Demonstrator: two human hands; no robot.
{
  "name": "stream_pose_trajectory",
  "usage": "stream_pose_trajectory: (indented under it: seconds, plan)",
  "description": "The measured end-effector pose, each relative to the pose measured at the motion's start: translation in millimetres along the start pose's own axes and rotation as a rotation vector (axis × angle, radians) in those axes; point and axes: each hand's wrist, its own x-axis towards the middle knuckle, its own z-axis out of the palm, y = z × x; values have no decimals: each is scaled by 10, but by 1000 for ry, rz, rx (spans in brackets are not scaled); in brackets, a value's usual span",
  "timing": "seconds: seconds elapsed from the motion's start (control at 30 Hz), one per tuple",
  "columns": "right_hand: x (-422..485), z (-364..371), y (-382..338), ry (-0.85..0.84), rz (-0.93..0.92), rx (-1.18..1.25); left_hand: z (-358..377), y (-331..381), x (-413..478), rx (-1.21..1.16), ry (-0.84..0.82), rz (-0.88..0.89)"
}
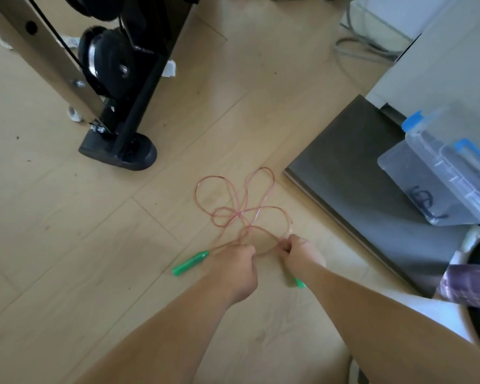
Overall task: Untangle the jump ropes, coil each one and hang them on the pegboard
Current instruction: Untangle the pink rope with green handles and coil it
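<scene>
A thin pink jump rope (227, 189) lies in several crossing loops on the wooden floor, knotted together near its middle. One green handle (190, 263) lies on the floor just left of my left hand (234, 268). The other green handle (299, 282) peeks out under my right wrist. My left hand is curled and pinches the rope near the loops' near side. My right hand (299, 252) grips another strand a short way to the right. No pegboard is in view.
A black exercise machine (117, 79) with a rubber foot stands at the upper left. A dark grey mat (352, 162) lies to the right, with a clear plastic box (449, 167) with blue latches on it. Grey cables (355, 48) lie at the top right.
</scene>
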Motion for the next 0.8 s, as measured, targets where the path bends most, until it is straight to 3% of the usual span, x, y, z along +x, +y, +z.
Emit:
stream_pose_trajectory:
  seconds: [0.13,0.23,0.5,0.63,0.8]
  plan:
    - [-15,-12,33,-155,2,87,69,-5,-52,77,-169,4]
    - [-168,-287,-171,-231,-22,213,-65,-15,-87,141,-171,6]
    - [-768,-1285,-983,-182,-239,350,-822,160,-247,-102,201,-62]
    - [-1399,-1814,-1346,-137,-365,365,-1247,370,-673,-275,332,200]
    - [-2088,-2365,-1590,16,-496,508,-1687,585,-1220,-405,519,280]
